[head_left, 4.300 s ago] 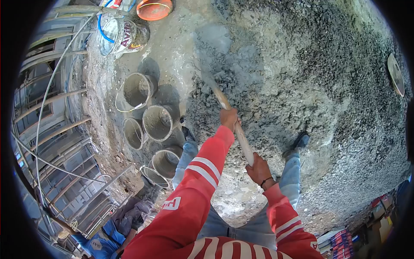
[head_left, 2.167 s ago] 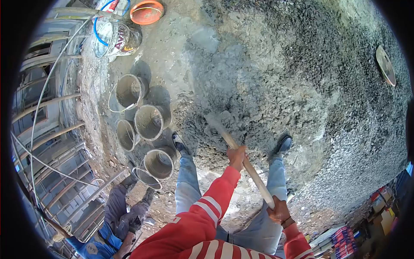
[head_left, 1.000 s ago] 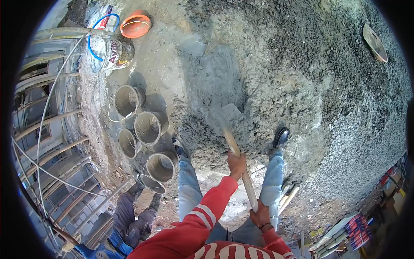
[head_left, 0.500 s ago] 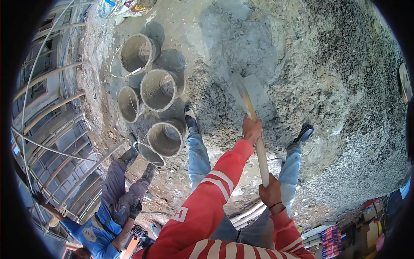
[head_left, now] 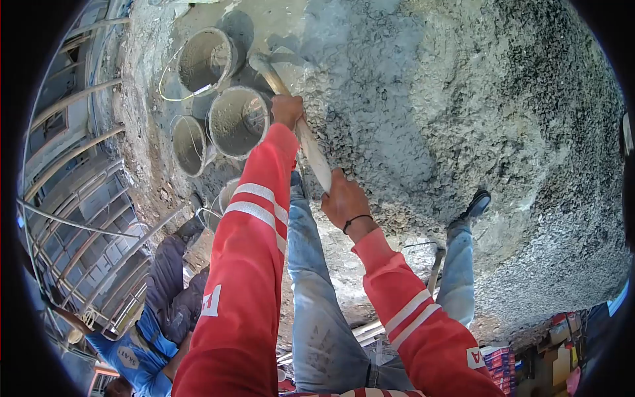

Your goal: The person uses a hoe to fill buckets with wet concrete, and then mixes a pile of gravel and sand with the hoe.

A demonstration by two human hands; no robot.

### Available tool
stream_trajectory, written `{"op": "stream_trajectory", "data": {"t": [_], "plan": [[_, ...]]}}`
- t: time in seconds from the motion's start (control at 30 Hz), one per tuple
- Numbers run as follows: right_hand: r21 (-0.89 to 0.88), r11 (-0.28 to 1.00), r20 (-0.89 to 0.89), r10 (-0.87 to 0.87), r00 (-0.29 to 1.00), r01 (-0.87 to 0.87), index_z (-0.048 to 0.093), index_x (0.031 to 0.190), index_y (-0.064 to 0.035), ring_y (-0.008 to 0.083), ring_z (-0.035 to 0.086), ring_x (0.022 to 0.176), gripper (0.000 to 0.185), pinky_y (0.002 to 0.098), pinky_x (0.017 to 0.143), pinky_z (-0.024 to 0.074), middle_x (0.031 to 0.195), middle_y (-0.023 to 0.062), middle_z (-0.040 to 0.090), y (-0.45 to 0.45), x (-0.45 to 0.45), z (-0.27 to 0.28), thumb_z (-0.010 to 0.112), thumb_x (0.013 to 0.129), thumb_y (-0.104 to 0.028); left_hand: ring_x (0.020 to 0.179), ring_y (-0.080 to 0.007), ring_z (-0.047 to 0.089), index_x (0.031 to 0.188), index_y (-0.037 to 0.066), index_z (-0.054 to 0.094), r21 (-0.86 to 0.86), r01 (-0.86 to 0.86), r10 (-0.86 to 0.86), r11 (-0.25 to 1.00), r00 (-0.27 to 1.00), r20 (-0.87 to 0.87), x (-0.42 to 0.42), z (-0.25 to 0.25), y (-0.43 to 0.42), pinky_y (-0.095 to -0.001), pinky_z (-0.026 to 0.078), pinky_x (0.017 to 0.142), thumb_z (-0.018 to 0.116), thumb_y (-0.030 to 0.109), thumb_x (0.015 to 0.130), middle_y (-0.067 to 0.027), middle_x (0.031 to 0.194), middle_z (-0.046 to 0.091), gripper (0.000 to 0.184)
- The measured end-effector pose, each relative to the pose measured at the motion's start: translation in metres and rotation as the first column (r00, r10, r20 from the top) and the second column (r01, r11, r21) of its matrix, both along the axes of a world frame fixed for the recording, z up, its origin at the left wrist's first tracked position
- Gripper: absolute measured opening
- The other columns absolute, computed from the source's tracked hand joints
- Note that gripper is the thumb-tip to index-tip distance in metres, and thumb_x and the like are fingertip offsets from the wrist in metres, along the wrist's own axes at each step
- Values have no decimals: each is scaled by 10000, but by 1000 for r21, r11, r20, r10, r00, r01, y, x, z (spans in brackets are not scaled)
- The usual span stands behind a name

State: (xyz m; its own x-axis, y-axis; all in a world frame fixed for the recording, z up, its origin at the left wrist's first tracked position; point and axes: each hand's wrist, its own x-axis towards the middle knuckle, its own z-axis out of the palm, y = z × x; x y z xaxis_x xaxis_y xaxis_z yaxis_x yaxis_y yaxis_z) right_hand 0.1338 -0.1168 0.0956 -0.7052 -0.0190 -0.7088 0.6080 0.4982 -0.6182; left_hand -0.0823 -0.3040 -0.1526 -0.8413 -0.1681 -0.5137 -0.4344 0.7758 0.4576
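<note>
The right hand point(head_left: 346, 202) wraps its fingers round the near end of a pale wooden shovel handle point(head_left: 313, 152), the left hand point(head_left: 288, 110) its middle; it has swung past the left edge of the wet grey concrete patch point(head_left: 370, 99), beside round grey buckets point(head_left: 226, 120); work seemingly shifts bucketward.

Along the left side runs a row of wooden poles point(head_left: 76, 102), crossed by a thin cable point(head_left: 73, 221). At the near left is a co-worker in a blue shirt point(head_left: 135, 351) (a pale badge on it) and dark trousers point(head_left: 163, 281). At the near right, red-and-blue boxes point(head_left: 501, 372) are stacked beside tan cardboard point(head_left: 561, 364) and something pink point(head_left: 573, 382).
</note>
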Motion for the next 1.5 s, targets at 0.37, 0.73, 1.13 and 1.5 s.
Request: {"op": "stream_trajectory", "data": {"t": [0.37, 0.73, 1.13, 1.5], "plan": [[-87, 994, 318, 95, 943, -71, 509, 940, 37, 466, 617, 740, 291, 504, 685, 493, 756, 289, 611, 237, 211, 97, 626, 758, -159, 533, -234, 531, 836, 13, 542, 225, -913, 576, 341, 392, 717, 314, 103, 233, -396, 511, 534, 593, 125, 842, -66, 620, 522, 123], [167, 844, 74, 504, 860, -509, 533, 921, -175, 294, 644, 582, 323, 428, 507, 497, 656, 44, 634, 411, 406, 137, 689, 659, -285, 580, -132, 444, 795, 95, 518, 265, -963, 579, -56, 184, 794, 467, 294, 309, -328, 461, 660, 588, 86, 876, 18, 625, 417, 107], [30, 681, 85, -731, 677, 732, 581, 1031, -18, 457, 622, 761, 336, 518, 695, 506, 753, 258, 636, 181, 246, 52, 668, 735, -152, 447, -142, 493, 748, -27, 551, 342, -84, -12, 936, 962, 271, 194, 173, 432, -300, 428, 392, 631, 60, 806, -48, 619, 519, 131], [-50, 300, 79, -950, 304, 953, 516, 851, 49, 201, 582, 545, 116, 340, 513, 466, 643, 123, 581, 225, 242, 57, 550, 749, 5, 976, -415, 648, 1108, -48, 556, 327, 369, -478, 870, 796, 371, 289, 158, 571, -459, 538, 857, 697, 208, 756, -286, 1042, 634, 457]]}}
